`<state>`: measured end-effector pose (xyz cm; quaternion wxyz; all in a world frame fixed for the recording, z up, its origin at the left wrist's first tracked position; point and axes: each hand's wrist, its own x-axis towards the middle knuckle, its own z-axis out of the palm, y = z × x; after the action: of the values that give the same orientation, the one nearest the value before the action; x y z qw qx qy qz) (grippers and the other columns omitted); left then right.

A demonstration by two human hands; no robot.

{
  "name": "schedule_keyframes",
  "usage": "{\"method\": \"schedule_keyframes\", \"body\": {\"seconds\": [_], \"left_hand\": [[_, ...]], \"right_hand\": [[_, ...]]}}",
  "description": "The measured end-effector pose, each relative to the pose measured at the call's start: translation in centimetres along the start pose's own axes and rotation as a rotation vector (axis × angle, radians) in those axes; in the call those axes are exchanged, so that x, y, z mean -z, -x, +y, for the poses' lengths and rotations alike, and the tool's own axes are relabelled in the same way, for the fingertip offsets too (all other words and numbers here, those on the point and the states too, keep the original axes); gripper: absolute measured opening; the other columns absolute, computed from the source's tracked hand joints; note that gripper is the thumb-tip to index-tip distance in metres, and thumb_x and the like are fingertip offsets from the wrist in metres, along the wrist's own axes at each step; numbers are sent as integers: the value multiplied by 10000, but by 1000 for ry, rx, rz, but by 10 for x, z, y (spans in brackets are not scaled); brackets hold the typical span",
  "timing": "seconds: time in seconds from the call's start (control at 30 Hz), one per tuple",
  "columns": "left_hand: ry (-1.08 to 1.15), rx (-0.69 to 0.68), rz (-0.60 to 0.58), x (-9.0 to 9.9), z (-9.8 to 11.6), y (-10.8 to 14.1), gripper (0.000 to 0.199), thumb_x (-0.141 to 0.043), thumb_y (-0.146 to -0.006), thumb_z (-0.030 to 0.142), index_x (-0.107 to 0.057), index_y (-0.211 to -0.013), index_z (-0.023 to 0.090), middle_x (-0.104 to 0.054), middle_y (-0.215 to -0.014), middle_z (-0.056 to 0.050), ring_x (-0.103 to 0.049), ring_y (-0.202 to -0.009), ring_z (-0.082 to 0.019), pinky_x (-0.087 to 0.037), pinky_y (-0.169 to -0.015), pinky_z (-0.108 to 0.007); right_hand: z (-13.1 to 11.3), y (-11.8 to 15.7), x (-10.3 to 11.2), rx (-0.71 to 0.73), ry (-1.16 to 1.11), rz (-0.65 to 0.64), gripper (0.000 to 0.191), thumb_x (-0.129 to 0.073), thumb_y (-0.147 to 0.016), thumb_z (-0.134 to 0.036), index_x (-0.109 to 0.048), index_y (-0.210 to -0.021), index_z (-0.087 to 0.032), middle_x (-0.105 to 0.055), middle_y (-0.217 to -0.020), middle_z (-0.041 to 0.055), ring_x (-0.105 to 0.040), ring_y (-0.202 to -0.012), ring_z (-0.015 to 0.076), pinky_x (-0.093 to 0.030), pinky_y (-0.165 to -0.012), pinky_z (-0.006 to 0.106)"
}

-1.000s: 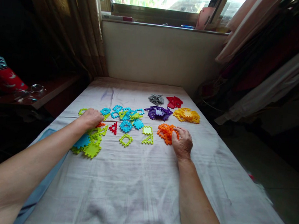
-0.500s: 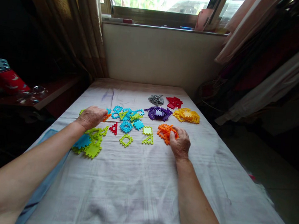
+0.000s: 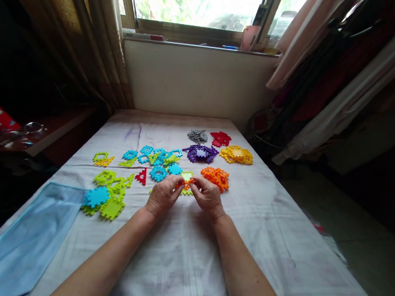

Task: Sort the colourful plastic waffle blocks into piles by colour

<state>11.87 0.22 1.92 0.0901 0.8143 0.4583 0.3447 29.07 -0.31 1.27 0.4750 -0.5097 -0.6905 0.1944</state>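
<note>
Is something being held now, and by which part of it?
An orange piece, pinched at opposite edges by the left hand and the right hand.

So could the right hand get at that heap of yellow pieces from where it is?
Probably yes. The right hand seems busy with an orange piece, but the yellow heap lies uncovered, and it could pass over the orange heap.

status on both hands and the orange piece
Both hands together, fingers pinching small orange piece; orange pile beside right hand; lime pieces partly hidden behind.
</note>
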Motion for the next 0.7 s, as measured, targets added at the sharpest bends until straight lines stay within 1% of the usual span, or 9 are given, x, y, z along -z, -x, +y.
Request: {"method": "schedule_keyframes", "body": {"seconds": [0.07,0.13,0.2,0.3,0.37,0.43,0.5,0.6,0.7], "left_hand": [[5,-6,-14,0,-1,-2,158,-510,-944,289,-644,-1004,230,-714,-950,-40,-670,-825,-154,-528,-747,-261],[-24,-15,-22,5,-7,-5,201,-503,-949,313,-646,-1064,230,-720,-999,-49,-677,-874,-165,-531,-783,-275],[-108,10,-10,16,-19,-7,249,-504,-948,339,-639,-1125,225,-719,-1071,-65,-675,-953,-188,-521,-857,-306],[-336,132,-16,42,-43,-7,270,-534,-919,359,-651,-1114,215,-706,-1134,-93,-640,-1055,-247,-478,-943,-370],[-494,252,-52,59,-58,-5,308,-564,-889,387,-657,-1116,201,-688,-1171,-115,-607,-1105,-293,-443,-971,-418],[-614,357,-96,72,-68,-1,386,-574,-869,458,-660,-1129,186,-669,-1206,-139,-571,-1148,-328,-397,-1006,-457],[-682,431,-151,77,-72,1,470,-566,-856,521,-656,-1161,176,-644,-1261,-158,-535,-1199,-341,-345,-1049,-479],[-718,512,-237,76,-72,2,527,-547,-846,553,-658,-1186,165,-597,-1348,-177,-489,-1271,-346,-275,-1096,-502],[-715,535,-287,74,-70,0,501,-517,-852,546,-686,-1135,168,-608,-1337,-174,-494,-1270,-351,-269,-1089,-520]], "right_hand": [[0,-1,2,-14,-13,1,226,-532,-848,-342,-712,-873,-207,-716,-745,21,-608,-593,129,-490,-626,238],[3,-4,10,-54,-23,19,243,-524,-828,-373,-700,-834,-205,-691,-695,13,-595,-580,134,-482,-618,245],[11,-8,23,-143,-25,101,274,-523,-801,-423,-688,-807,-205,-678,-667,10,-599,-593,148,-483,-628,261],[30,-14,49,-349,-40,306,341,-526,-739,-512,-670,-753,-203,-682,-662,26,-609,-628,178,-485,-632,286],[46,-16,64,-483,-79,368,370,-546,-678,-552,-656,-703,-199,-674,-639,33,-595,-606,183,-472,-591,286],[60,-16,74,-594,-110,353,381,-570,-627,-569,-646,-664,-198,-644,-584,23,-564,-545,173,-450,-541,281],[72,-14,77,-658,-111,334,385,-585,-611,-571,-650,-663,-195,-629,-557,14,-543,-505,163,-439,-520,278],[85,-11,75,-667,-75,333,406,-589,-643,-566,-690,-739,-185,-677,-617,31,-580,-542,170,-445,-523,270],[94,-8,71,-677,-25,323,444,-575,-696,-551,-723,-867,-169,-710,-674,45,-621,-589,181,-457,-534,267]]}}
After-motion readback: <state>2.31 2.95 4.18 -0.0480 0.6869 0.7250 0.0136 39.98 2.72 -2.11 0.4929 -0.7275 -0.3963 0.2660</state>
